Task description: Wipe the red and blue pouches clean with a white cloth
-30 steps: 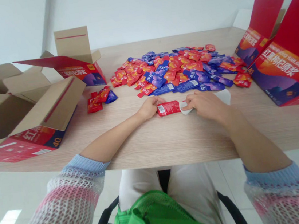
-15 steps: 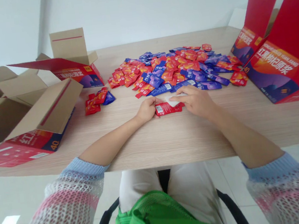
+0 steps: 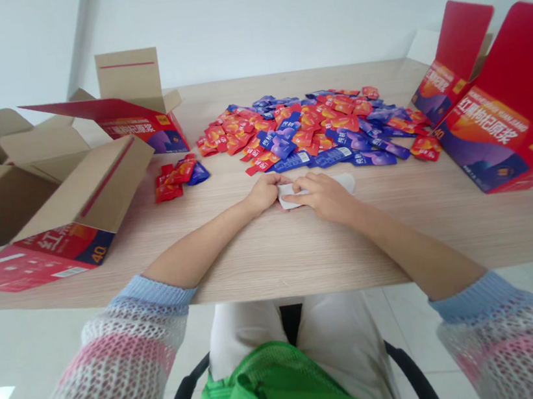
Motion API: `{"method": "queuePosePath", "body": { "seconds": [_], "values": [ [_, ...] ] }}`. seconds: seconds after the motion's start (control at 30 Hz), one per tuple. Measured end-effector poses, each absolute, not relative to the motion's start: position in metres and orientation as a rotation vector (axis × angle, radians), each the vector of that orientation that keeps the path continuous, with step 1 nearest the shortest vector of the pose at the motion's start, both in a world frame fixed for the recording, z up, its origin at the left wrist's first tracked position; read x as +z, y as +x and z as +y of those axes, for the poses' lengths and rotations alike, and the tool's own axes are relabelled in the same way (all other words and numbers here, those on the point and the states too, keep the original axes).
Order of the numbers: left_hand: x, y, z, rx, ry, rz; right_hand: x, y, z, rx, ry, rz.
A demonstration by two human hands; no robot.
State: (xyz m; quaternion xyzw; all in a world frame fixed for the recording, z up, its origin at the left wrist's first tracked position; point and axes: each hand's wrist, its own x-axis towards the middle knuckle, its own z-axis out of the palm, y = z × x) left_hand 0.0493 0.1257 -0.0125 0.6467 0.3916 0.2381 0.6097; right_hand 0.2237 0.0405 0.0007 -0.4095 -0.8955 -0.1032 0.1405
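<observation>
My left hand point(image 3: 264, 192) rests on the table, its thumb and fingers closed at the left end of the spot where a red sachet lay half a second ago. That sachet is now almost fully hidden under the white cloth or tissue point(image 3: 344, 182) and my fingers. My right hand point(image 3: 326, 197) presses the white cloth flat with bent fingers, close against my left fingertips. Just beyond both hands spreads a pile of red and blue sachets point(image 3: 303, 126). Off to the left lies a small group of red and blue sachets point(image 3: 179, 175).
Open cartons with raised flaps flank the work area: a large carton point(image 3: 59, 249) at near left, a red carton point(image 3: 144, 132) behind it, and two red cartons at right, the nearer carton point(image 3: 493, 130) and the farther carton point(image 3: 438, 82). The table's front edge point(image 3: 303, 294) runs before my lap.
My right hand has slid left with the white cloth, up to my left hand. The cloth now covers the red sachet, which showed before. My left hand has stayed about in place.
</observation>
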Motion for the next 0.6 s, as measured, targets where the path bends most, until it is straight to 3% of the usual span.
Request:
{"method": "queuePosePath", "body": {
  "seconds": [0.27,0.6],
  "values": [
    [-0.016,0.054,0.119,0.604,1.574,0.983,0.007,0.260,0.038,-0.019,-1.232,-2.610],
    [-0.014,0.053,0.120,0.572,1.606,0.974,0.006,0.295,0.042,-0.039,-1.475,-2.580]
  ]
}}
